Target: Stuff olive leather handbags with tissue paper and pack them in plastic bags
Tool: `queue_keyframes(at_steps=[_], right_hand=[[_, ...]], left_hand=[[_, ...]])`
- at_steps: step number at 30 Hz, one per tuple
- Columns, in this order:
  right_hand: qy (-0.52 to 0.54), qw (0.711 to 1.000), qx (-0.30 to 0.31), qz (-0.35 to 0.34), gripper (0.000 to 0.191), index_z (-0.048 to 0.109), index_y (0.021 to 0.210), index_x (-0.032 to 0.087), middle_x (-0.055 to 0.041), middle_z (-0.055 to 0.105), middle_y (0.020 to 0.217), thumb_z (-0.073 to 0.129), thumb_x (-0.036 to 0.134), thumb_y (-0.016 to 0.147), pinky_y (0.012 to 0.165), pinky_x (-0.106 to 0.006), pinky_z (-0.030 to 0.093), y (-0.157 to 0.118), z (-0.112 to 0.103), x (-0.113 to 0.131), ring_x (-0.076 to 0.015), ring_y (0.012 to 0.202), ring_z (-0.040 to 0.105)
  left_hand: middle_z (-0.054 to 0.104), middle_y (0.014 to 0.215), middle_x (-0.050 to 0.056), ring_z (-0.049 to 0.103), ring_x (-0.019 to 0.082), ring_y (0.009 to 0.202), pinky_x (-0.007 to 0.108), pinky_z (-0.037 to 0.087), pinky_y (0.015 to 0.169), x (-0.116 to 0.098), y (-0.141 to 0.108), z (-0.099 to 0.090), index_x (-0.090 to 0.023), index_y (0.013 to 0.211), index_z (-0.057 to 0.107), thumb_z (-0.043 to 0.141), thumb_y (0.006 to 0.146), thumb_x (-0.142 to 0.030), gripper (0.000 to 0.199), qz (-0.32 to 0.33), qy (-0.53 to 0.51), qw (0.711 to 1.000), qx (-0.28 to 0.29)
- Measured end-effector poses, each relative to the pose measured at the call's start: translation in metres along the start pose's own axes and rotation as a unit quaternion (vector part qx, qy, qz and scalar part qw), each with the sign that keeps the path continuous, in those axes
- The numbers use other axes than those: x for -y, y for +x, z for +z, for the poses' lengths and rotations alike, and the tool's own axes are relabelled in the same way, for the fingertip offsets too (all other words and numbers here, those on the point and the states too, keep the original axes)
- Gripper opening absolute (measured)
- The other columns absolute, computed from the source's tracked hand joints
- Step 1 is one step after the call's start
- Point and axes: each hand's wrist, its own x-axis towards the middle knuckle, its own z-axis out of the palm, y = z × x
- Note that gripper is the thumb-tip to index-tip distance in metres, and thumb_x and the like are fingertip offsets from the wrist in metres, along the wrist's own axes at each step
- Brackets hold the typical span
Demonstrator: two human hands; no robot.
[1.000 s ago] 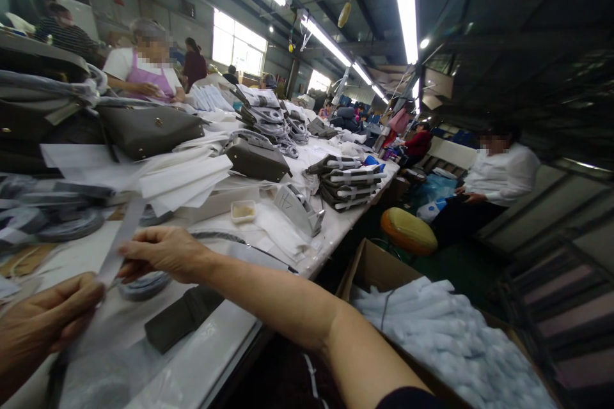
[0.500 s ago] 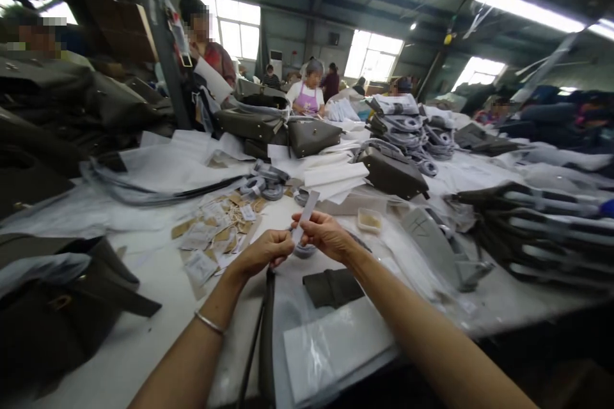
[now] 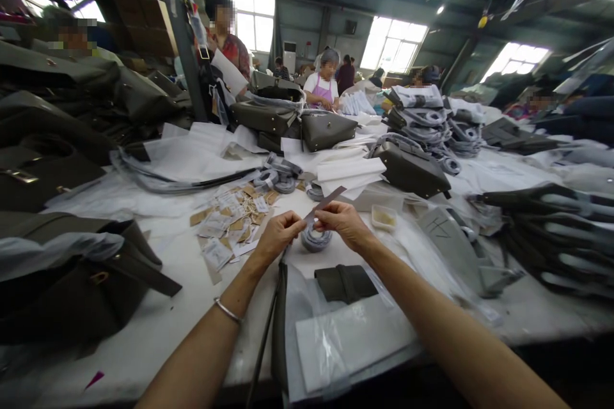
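A narrow grey strip [image 3: 330, 199] slants up to the right between my two hands above the table. My left hand [image 3: 279, 233] is closed on its lower end, fingertips pinched. My right hand [image 3: 344, 223] pinches it farther up, with the free end sticking out beyond the fingers. Just under the hands lies a coiled grey wrapped strap [image 3: 316, 239]. A long dark strap [image 3: 279, 326] runs down from below my left hand toward the table's front edge; whether that hand also grips it is hidden. Nearer me lie a dark olive folded piece [image 3: 345, 282] and a white plastic-covered packet [image 3: 355, 339].
Paper tags [image 3: 218, 227] with strings lie left of my hands. A dark bag [image 3: 71, 281] stands at left front. To the right are a small clear tub [image 3: 384, 217], a grey tape dispenser [image 3: 460, 249] and stacked dark wrapped pieces [image 3: 556, 236]. Co-workers stand behind the table.
The view has swung slightly left, so things sit farther right in it. The strip has tilted over to the right and shows a darker face. Both hands still pinch it.
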Motion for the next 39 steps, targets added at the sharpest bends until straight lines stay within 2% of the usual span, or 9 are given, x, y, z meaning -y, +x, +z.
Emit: queue_keyframes(at_steps=[4,8,13,20,27,31,33,35,39], right_hand=[[-0.057,0.997,-0.022,-0.046,0.028,0.065,0.074,0.017,-0.0048,0.071,0.073,0.083,0.033,0.061,0.071,-0.033,0.056,-0.005,-0.016,0.011,-0.0187,0.072,0.068],[-0.249,0.962,-0.041,-0.108,0.014,0.064,0.069,0.018,-0.0026,0.068,0.067,0.074,0.027,0.066,0.063,-0.029,0.051,-0.007,-0.034,0.007,-0.0170,0.066,0.063],[-0.393,0.904,-0.035,-0.166,0.006,0.068,0.073,0.020,-0.0009,0.069,0.070,0.067,0.025,0.074,0.064,-0.028,0.048,-0.011,-0.042,-0.020,-0.0164,0.067,0.061],[-0.444,0.879,0.012,-0.176,0.008,0.073,0.077,0.022,-0.0005,0.072,0.073,0.066,0.019,0.078,0.065,-0.027,0.049,-0.010,-0.044,-0.043,-0.0168,0.067,0.065],[-0.601,0.760,0.035,-0.244,0.006,0.072,0.083,0.021,-0.0029,0.073,0.085,0.068,0.017,0.080,0.072,-0.025,0.045,0.003,-0.032,-0.034,-0.0168,0.078,0.065],[-0.711,0.627,0.085,-0.307,0.010,0.068,0.092,0.019,-0.0022,0.070,0.084,0.058,0.019,0.089,0.071,-0.029,0.041,0.010,-0.024,-0.031,-0.0175,0.078,0.062],[-0.738,0.583,0.085,-0.330,0.011,0.066,0.092,0.019,-0.0031,0.069,0.085,0.055,0.021,0.091,0.074,-0.033,0.040,0.011,-0.020,-0.028,-0.0196,0.081,0.060],[-0.744,0.571,0.057,-0.341,0.012,0.065,0.091,0.020,-0.0054,0.068,0.094,0.055,0.027,0.092,0.080,-0.037,0.039,0.013,-0.016,-0.023,-0.0227,0.090,0.057],[-0.732,0.591,0.007,-0.339,0.012,0.063,0.094,0.020,-0.0077,0.063,0.118,0.059,0.030,0.090,0.092,-0.040,0.038,0.022,-0.008,-0.018,-0.0252,0.109,0.052]], left_hand=[[0.066,0.092,0.006,0.060,0.018,0.085,0.029,0.048,0.076,0.005,0.005,0.001,-0.017,0.094,0.064,0.054,0.087,-0.042,0.028,0.036,0.090,0.994,-0.047],[0.061,0.125,0.012,0.056,0.024,0.114,0.034,0.045,0.095,0.008,0.018,0.006,-0.017,0.122,0.059,0.062,0.080,-0.031,0.045,0.039,0.187,0.982,-0.017],[0.065,0.120,0.012,0.060,0.027,0.111,0.034,0.045,0.094,0.006,0.032,0.021,-0.017,0.118,0.061,0.066,0.069,-0.022,0.050,-0.003,0.314,0.948,0.049],[0.067,0.114,0.011,0.060,0.027,0.109,0.032,0.046,0.082,0.002,0.037,0.034,-0.023,0.108,0.064,0.058,0.077,-0.029,0.032,-0.047,0.430,0.901,0.037],[0.069,0.101,0.014,0.065,0.029,0.096,0.034,0.047,0.072,0.001,0.042,0.029,-0.018,0.096,0.066,0.048,0.083,-0.025,0.024,-0.021,0.455,0.889,0.059],[0.069,0.110,0.012,0.065,0.028,0.103,0.035,0.047,0.080,0.004,0.045,0.018,-0.019,0.104,0.066,0.044,0.086,-0.032,0.031,0.005,0.456,0.889,0.037],[0.069,0.111,0.011,0.065,0.028,0.103,0.034,0.047,0.081,0.000,0.043,0.014,-0.019,0.105,0.066,0.042,0.087,-0.031,0.032,0.019,0.458,0.888,0.027],[0.069,0.109,0.010,0.065,0.028,0.101,0.035,0.047,0.081,-0.007,0.040,0.012,-0.020,0.103,0.066,0.040,0.087,-0.029,0.032,0.027,0.465,0.885,0.022],[0.069,0.109,0.011,0.065,0.028,0.100,0.036,0.046,0.081,-0.018,0.032,0.014,-0.020,0.104,0.064,0.035,0.090,-0.027,0.034,0.029,0.478,0.878,0.014]])
